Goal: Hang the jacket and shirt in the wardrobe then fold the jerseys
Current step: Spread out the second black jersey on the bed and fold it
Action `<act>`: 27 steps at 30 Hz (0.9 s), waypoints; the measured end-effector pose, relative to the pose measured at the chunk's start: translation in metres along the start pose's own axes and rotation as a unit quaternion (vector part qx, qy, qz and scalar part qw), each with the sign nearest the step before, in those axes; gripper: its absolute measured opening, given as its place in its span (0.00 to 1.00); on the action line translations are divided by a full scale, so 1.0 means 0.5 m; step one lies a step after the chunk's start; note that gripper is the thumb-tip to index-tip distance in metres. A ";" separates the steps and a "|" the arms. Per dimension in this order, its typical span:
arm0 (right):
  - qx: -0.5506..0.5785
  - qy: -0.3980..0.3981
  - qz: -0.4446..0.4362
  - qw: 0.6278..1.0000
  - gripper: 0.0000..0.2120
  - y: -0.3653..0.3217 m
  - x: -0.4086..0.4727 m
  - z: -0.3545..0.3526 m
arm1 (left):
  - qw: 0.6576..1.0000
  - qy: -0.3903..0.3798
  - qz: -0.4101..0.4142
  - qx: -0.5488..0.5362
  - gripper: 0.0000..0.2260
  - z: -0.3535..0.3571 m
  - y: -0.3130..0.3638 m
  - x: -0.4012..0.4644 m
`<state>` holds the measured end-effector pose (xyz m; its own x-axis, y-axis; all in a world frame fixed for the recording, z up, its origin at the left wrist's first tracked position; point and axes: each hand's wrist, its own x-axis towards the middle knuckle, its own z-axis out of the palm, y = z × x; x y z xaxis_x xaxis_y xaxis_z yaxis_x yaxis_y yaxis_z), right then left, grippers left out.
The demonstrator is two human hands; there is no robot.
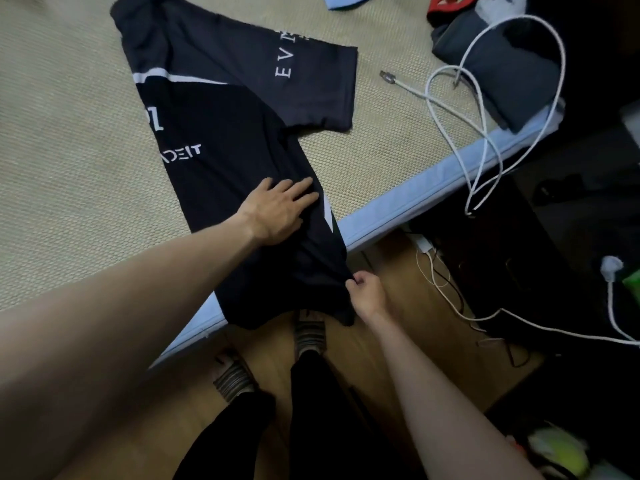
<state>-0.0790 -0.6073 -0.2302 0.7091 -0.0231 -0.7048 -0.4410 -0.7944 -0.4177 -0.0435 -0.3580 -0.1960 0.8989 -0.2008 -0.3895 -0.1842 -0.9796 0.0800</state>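
A black jersey (221,133) with white lettering and a white stripe lies on the bed's woven mat (69,161). It is folded lengthwise, with one sleeve spread toward the right, and its hem hangs over the bed's edge. My left hand (277,211) lies flat on the lower part of the jersey, fingers apart. My right hand (365,292) pinches the jersey's hem corner just off the bed's edge.
White cables (485,109) loop over the bed's right corner beside folded grey clothing (498,67). Light blue and red garments lie at the far edge. The bed's blue border (398,206) runs diagonally. Below are wooden floor, my feet, more cables and dark items.
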 end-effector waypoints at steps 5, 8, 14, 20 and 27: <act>-0.073 0.016 0.043 0.996 0.08 -0.062 0.025 -0.016 | 0.996 0.059 -0.011 -0.070 0.31 0.041 0.017 -0.017; -0.116 0.085 -0.073 0.987 0.05 -0.140 0.012 -0.054 | 0.993 0.049 0.009 -0.110 0.31 0.035 -0.003 -0.026; 0.242 0.043 -0.074 0.967 0.08 -0.332 0.116 -0.095 | 0.938 0.173 -0.184 -0.238 0.30 -0.028 -0.135 0.022; 0.662 -0.185 0.087 0.721 0.32 -0.506 0.255 -0.046 | 0.911 0.174 -0.295 -0.229 0.29 -0.066 -0.291 0.171; 0.707 -0.100 0.091 0.694 0.14 -0.614 0.324 -0.024 | 0.886 0.194 -0.385 -0.172 0.28 -0.018 -0.333 0.333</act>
<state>0.1778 -0.3747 -0.2093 0.5424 0.1526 -0.8262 -0.7125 0.6046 -0.3561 0.1402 -0.2283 -0.2659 0.7874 0.6066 -0.1101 0.6140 -0.7556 0.2283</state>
